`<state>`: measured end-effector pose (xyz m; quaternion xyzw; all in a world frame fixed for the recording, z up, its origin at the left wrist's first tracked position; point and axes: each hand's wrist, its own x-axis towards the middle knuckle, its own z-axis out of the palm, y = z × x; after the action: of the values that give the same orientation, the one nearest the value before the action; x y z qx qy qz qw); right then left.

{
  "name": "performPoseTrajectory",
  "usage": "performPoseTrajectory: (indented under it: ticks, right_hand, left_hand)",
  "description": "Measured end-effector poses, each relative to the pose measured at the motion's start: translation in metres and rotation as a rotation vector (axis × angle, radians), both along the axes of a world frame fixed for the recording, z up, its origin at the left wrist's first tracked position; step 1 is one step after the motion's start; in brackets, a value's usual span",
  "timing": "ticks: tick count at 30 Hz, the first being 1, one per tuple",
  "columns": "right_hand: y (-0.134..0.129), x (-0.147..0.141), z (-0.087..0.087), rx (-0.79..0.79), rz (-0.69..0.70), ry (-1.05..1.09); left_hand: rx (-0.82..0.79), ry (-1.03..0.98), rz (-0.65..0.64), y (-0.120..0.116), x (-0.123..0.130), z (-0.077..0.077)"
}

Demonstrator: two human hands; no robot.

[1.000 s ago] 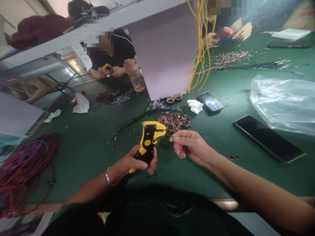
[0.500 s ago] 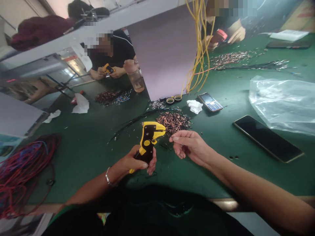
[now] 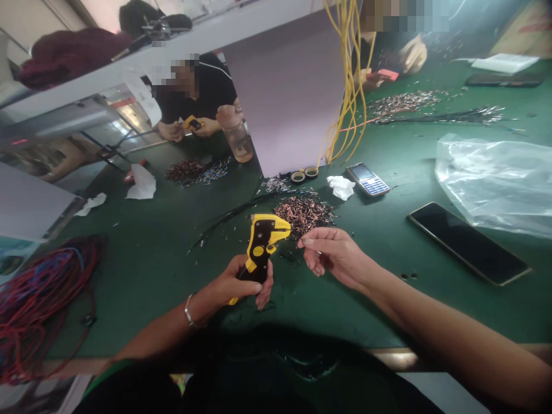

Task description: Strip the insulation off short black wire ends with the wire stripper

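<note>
Wire stripper, yellow and black (image 3: 260,247), one item, gripped in my left hand (image 3: 239,283): fingers curled firmly around its handle, head pointing up and to the right. Change since the earlier head-view pictures: slight only, the stripper turned a little in my grip, its yellow tail sitting further right. My right hand (image 3: 332,253), raised just beside the stripper's head and not touching it, thumb and forefinger pinched together; at those fingertips (image 3: 303,243), whether a thin wire is held is too small to tell. Between and beyond the hands, on the green workbench mat (image 3: 146,276): copper wire offcuts (image 3: 304,215) in a heap just past the stripper, black wires (image 3: 233,215) fanned out to its left, and small scraps scattered near my right hand. Further off: tape rolls (image 3: 304,174), crumpled tissue (image 3: 340,187), keypad phone (image 3: 367,179), smartphone (image 3: 468,244), clear plastic bag (image 3: 495,184), and a red and blue wire tangle (image 3: 43,299) at the left edge. Opposite, past a water bottle (image 3: 236,141), a co-worker's hands (image 3: 185,129) hold a second yellow stripper (image 3: 192,122). Yellow cables (image 3: 348,75) hang down beside a pale partition (image 3: 284,92), and another co-worker's hand (image 3: 413,56) rests beyond them.
</note>
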<state>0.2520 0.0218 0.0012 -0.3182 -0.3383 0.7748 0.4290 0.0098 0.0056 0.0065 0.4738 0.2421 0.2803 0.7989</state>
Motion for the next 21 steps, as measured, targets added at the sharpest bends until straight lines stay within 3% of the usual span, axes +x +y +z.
performPoseTrajectory:
  ticks: [12, 21]
  right_hand:
    - [0.009, 0.003, -0.011, 0.067, -0.033, -0.127]
    - [0.013, 0.004, -0.015, 0.322, -0.071, -0.449]
  left_hand:
    - [-0.035, 0.022, 0.074, -0.003, 0.001, -0.011]
    - [-0.144, 0.043, 0.078, -0.006, 0.008, -0.005]
